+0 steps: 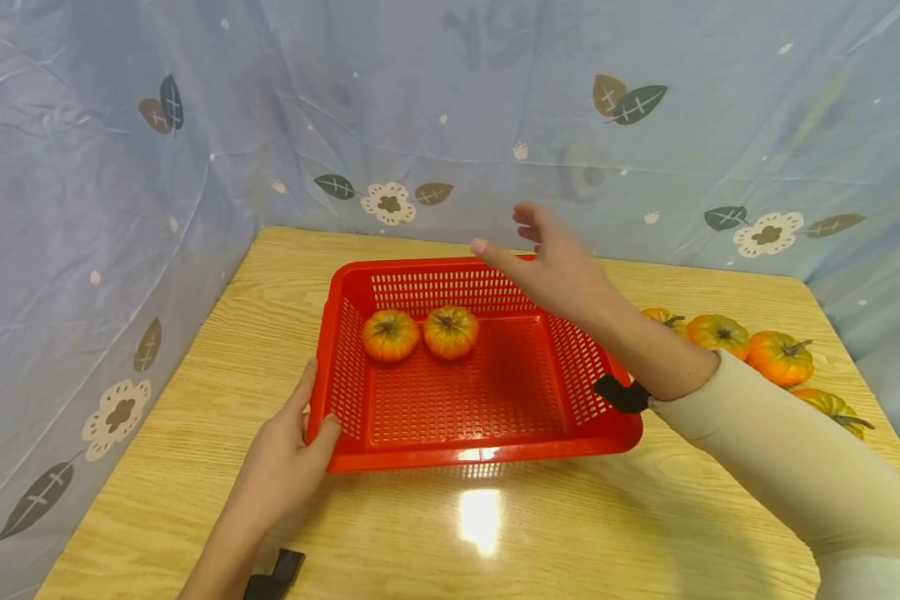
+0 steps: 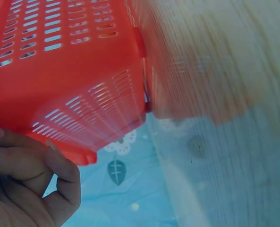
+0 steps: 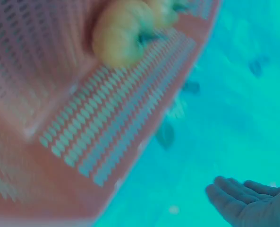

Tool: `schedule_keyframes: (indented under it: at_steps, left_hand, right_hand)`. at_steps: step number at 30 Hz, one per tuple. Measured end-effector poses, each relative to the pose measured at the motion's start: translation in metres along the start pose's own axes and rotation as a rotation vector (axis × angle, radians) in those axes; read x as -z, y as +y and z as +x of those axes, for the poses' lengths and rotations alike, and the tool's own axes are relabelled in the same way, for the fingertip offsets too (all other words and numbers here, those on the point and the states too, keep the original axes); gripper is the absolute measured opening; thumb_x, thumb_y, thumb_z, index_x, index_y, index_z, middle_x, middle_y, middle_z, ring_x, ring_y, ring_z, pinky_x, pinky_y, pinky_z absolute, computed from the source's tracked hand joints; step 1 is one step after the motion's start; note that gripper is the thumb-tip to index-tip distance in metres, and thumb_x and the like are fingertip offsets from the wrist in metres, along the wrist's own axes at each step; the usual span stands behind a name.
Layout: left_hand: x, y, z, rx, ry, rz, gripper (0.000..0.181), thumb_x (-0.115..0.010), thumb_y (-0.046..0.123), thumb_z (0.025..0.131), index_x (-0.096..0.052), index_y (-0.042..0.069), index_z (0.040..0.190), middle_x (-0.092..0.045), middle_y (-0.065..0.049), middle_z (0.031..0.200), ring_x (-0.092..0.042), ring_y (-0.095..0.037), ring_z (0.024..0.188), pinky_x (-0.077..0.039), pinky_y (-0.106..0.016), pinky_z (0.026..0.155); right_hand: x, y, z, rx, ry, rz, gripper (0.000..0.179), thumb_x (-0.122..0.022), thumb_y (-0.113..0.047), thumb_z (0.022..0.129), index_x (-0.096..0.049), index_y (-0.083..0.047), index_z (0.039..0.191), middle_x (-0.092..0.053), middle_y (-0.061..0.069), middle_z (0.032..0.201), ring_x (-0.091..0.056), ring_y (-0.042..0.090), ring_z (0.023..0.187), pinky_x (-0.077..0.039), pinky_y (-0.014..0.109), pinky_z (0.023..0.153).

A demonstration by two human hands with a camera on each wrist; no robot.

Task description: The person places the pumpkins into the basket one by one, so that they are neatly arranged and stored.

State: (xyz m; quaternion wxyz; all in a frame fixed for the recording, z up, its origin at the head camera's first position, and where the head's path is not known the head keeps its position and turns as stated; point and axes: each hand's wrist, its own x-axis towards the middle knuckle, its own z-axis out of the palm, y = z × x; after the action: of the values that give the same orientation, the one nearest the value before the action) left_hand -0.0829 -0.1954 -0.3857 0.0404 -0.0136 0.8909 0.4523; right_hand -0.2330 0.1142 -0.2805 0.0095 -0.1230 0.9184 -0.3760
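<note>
A red plastic basket point(image 1: 420, 458) with slotted walls stands on the table, its near side looking slightly raised. My left hand point(image 1: 288, 458) grips its rim at the near left corner, thumb over the edge; curled fingers point(image 2: 64, 177) show beside the outer wall in the left wrist view. Inside, toward the back left, two small orange-green pumpkins point(image 1: 390, 335) point(image 1: 451, 332) lie side by side. Above the basket's far right part hovers my right hand point(image 1: 562, 271), holding nothing, thumb and fingers spread apart. The right wrist view is blurred but shows that hand point(image 3: 248, 203) beyond the rim.
Several more pumpkins point(image 1: 780, 358) lie on the table right of the basket, partly behind my right forearm. A pale wood table point(image 1: 217, 392) carries everything. Blue patterned cloth point(image 1: 450, 108) hangs along its back and sides.
</note>
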Motion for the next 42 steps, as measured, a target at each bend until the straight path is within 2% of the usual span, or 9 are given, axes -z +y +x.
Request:
schedule_keyframes:
  at_steps: [3, 6, 10, 17, 24, 31, 37, 38, 42]
  left_hand:
    - [-0.001, 0.000, 0.000, 0.003, -0.001, -0.004, 0.078, -0.056, 0.014, 0.101, -0.011, 0.021, 0.165, -0.073, -0.015, 0.104, -0.036, -0.010, 0.040, -0.036, -0.028, 0.037]
    - [-0.001, 0.001, 0.000, 0.006, -0.002, -0.002, 0.078, -0.056, 0.014, 0.101, -0.010, 0.022, 0.165, -0.072, -0.010, 0.090, -0.036, -0.010, 0.040, -0.036, -0.028, 0.037]
    - [-0.001, 0.001, 0.000, 0.007, 0.003, 0.007, 0.078, -0.055, 0.015, 0.101, -0.010, 0.022, 0.165, -0.069, -0.008, 0.083, -0.035, -0.010, 0.040, -0.036, -0.028, 0.037]
    - [0.000, 0.000, 0.000, 0.001, 0.013, 0.001, 0.078, -0.056, 0.014, 0.101, -0.011, 0.022, 0.165, -0.073, -0.015, 0.107, -0.035, -0.010, 0.039, -0.035, -0.028, 0.037]
    - [0.000, 0.000, 0.002, -0.006, 0.010, -0.005, 0.078, -0.056, 0.014, 0.101, -0.011, 0.022, 0.165, -0.072, -0.014, 0.104, -0.034, -0.010, 0.040, -0.035, -0.028, 0.037]
    - [0.000, -0.001, -0.001, 0.018, 0.000, -0.013, 0.078, -0.056, 0.015, 0.101, -0.011, 0.023, 0.165, -0.072, -0.015, 0.105, -0.035, -0.011, 0.039, -0.036, -0.029, 0.037]
    - [-0.001, -0.001, -0.001, 0.014, 0.004, -0.002, 0.078, -0.056, 0.016, 0.102, -0.010, 0.025, 0.164, -0.071, -0.012, 0.091, -0.034, -0.009, 0.039, -0.036, -0.029, 0.037]
    - [0.000, 0.000, -0.001, 0.015, 0.004, 0.002, 0.078, -0.056, 0.017, 0.102, -0.010, 0.025, 0.164, -0.070, -0.011, 0.087, -0.033, -0.009, 0.039, -0.036, -0.029, 0.037]
    - [0.000, 0.000, -0.001, 0.012, 0.009, 0.001, 0.078, -0.056, 0.016, 0.101, -0.010, 0.025, 0.164, -0.071, -0.012, 0.092, -0.033, -0.009, 0.039, -0.035, -0.029, 0.037]
  right_hand:
    - [0.021, 0.008, -0.013, -0.011, 0.096, 0.089, 0.091, -0.062, -0.064, 0.092, -0.032, -0.009, 0.158, -0.040, 0.010, 0.158, -0.041, 0.032, 0.141, -0.034, 0.051, 0.113]
    - [0.039, 0.021, -0.027, -0.043, 0.187, 0.105, 0.087, -0.059, -0.061, 0.095, -0.030, -0.010, 0.159, -0.039, 0.009, 0.158, -0.040, 0.030, 0.143, -0.032, 0.050, 0.115]
    - [0.058, 0.043, -0.044, -0.132, 0.269, 0.090, 0.085, -0.055, -0.061, 0.097, -0.027, -0.013, 0.161, -0.036, 0.007, 0.160, -0.037, 0.027, 0.145, -0.032, 0.051, 0.114]
    - [0.077, 0.083, -0.075, -0.260, 0.400, 0.070, 0.082, -0.052, -0.057, 0.099, -0.020, -0.017, 0.163, -0.031, 0.006, 0.163, -0.032, 0.023, 0.148, -0.024, 0.041, 0.119]
    - [0.091, 0.122, -0.109, -0.391, 0.503, 0.151, 0.080, -0.051, -0.053, 0.101, -0.013, -0.023, 0.164, -0.022, 0.000, 0.166, -0.022, 0.014, 0.151, -0.018, 0.035, 0.121]
    - [0.098, 0.170, -0.133, -0.606, 0.679, 0.148, 0.081, -0.053, -0.049, 0.100, -0.010, -0.023, 0.164, -0.017, -0.001, 0.167, -0.015, 0.010, 0.152, -0.015, 0.031, 0.120]
    - [0.103, 0.205, -0.159, -0.701, 0.719, 0.099, 0.083, -0.050, -0.046, 0.101, -0.004, -0.018, 0.164, -0.009, 0.005, 0.168, -0.007, 0.018, 0.154, -0.011, 0.032, 0.121]
    - [0.104, 0.212, -0.163, -0.710, 0.716, 0.086, 0.085, -0.050, -0.047, 0.101, -0.002, -0.017, 0.164, -0.008, 0.007, 0.168, -0.006, 0.020, 0.154, -0.010, 0.034, 0.122]
    - [0.108, 0.254, -0.180, -0.769, 0.675, 0.017, 0.096, -0.051, -0.056, 0.098, 0.004, -0.015, 0.164, -0.006, 0.015, 0.168, -0.005, 0.029, 0.154, -0.012, 0.048, 0.122]
